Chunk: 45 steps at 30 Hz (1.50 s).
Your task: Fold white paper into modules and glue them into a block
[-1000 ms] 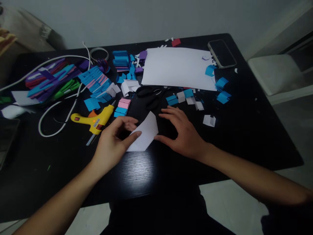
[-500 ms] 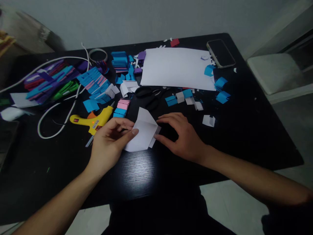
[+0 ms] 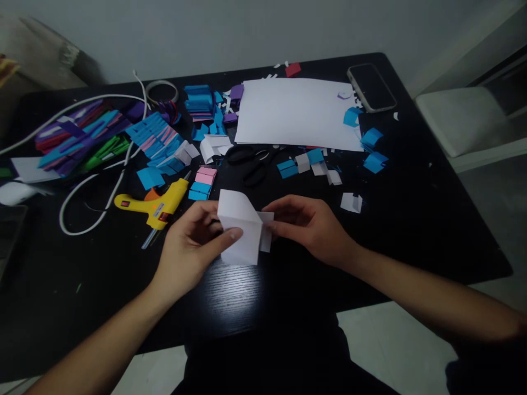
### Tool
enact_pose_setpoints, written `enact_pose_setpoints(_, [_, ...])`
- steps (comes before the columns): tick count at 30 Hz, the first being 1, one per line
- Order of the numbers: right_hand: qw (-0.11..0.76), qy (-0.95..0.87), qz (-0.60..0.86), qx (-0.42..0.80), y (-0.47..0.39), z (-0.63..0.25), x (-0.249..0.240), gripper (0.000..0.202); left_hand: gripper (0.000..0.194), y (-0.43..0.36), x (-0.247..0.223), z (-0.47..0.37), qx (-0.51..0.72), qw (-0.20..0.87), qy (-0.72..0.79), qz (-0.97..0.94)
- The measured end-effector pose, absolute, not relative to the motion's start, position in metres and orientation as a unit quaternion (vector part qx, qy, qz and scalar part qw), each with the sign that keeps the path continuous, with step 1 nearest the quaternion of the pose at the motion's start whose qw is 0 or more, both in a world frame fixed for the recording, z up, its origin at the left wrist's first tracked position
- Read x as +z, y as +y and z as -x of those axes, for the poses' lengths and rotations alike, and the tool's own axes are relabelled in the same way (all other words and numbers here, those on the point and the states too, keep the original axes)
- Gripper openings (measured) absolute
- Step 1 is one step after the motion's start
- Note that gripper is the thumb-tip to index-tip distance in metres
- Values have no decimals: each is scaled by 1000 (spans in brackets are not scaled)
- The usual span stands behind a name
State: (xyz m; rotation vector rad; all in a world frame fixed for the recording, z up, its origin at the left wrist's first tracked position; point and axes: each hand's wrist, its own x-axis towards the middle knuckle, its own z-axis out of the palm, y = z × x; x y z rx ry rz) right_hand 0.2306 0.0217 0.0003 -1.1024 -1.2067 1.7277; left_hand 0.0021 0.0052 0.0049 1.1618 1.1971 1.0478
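A creased white paper (image 3: 240, 241) is held up over the front part of the black table (image 3: 313, 291). My left hand (image 3: 191, 241) grips its left side, thumb on the front face and fingers behind. My right hand (image 3: 310, 227) pinches a smaller white flap at the paper's right edge between thumb and fingers. Behind the paper lie black scissors (image 3: 255, 170) and a small pink and blue folded piece (image 3: 201, 184). A yellow glue gun (image 3: 158, 206) rests left of my left hand.
White sheets (image 3: 296, 112) lie at the back, with a phone (image 3: 371, 88) to their right. Blue and white folded pieces (image 3: 302, 163) are in front of them. A white cable (image 3: 66, 200) loops round bundled coloured strips (image 3: 78, 140) on the left.
The white paper has turned more upright and moved slightly toward me. My right thumb and fingers have closed on the flap at its right edge.
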Motion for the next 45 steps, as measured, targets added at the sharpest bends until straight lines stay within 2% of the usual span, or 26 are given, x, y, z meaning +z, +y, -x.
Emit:
enact_pose_setpoints(5, [357, -428, 395, 730, 20, -230, 1, 24, 45, 4, 5, -3, 406, 559, 519, -503])
enact_pose_setpoints(11, [363, -408, 352, 760, 19, -228, 4, 23, 17, 3, 9, -1, 362, 550, 558, -505])
enact_pose_setpoints(15, [337, -440, 390, 735, 17, -226, 4, 29, 13, 1, 10, -5, 367, 545, 559, -505])
enact_pose_setpoints(28, [356, -463, 448, 677, 16, -224, 6, 17, 8, 0, 8, -3, 342, 556, 567, -503])
enact_pose_setpoints(34, [355, -494, 465, 643, 16, -227, 7, 15, 32, 1, 11, -1, 322, 513, 583, -542])
enact_pose_setpoints(39, [362, -487, 475, 638, 15, -226, 8, 17, 33, 0, 12, -1, 331, 506, 576, -550])
enact_pose_setpoints(45, [329, -461, 441, 696, 13, -225, 6, 21, 32, -2, 11, -2, 346, 498, 579, -545])
